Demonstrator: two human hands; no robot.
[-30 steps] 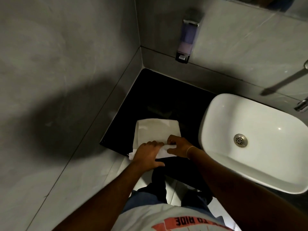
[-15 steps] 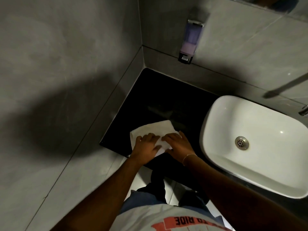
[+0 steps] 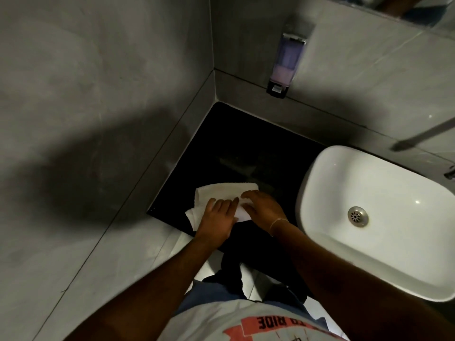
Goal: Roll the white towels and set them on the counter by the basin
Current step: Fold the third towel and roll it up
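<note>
A white towel (image 3: 221, 193) lies partly rolled on the black counter (image 3: 236, 143), near its front edge and left of the white basin (image 3: 320, 183). My left hand (image 3: 218, 221) rests on the towel's near left part with fingers curled over the roll. My right hand (image 3: 262, 207) presses on the towel's right part, fingers spread across it. Both hands cover much of the roll; a loose corner sticks out at the lower left.
A wall-mounted soap dispenser (image 3: 283, 67) hangs above the counter's back edge. Grey tiled walls (image 3: 98, 94) close in the counter at left and back. A tap (image 3: 449, 172) shows at the right edge. A dark cloth (image 3: 231, 269) hangs below the counter front.
The towel has been rolled away from me, so its flat part has shrunk to a short strip. Both hands moved forward over it.
</note>
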